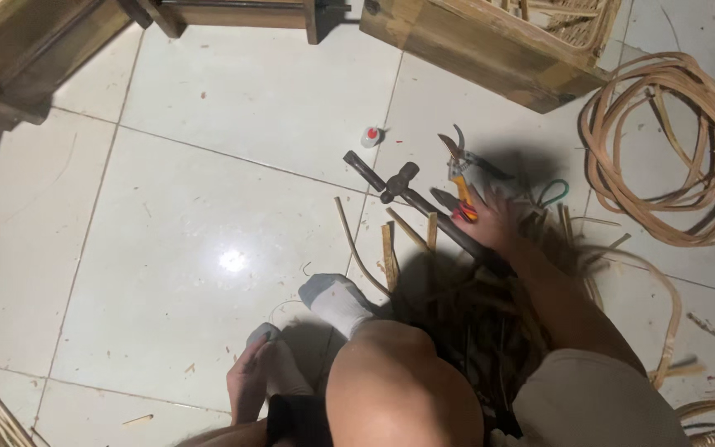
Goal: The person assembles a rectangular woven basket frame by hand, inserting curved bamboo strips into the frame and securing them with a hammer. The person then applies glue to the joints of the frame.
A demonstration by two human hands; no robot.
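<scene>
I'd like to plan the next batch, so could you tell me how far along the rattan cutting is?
Done: several short cut strips lie on the tiled floor. In hand: the right hand reaches at the pruning shears, beside the hammer; the left hand rests by a socked foot. Left: the big rattan coil looks uncut.

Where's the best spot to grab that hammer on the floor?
Probably the long dark handle of the hammer, near its lower end by the right hand. It lies flat and slanted with the heavy head up-left, so come from above at the right, fingers wrapping across the shaft.
</scene>
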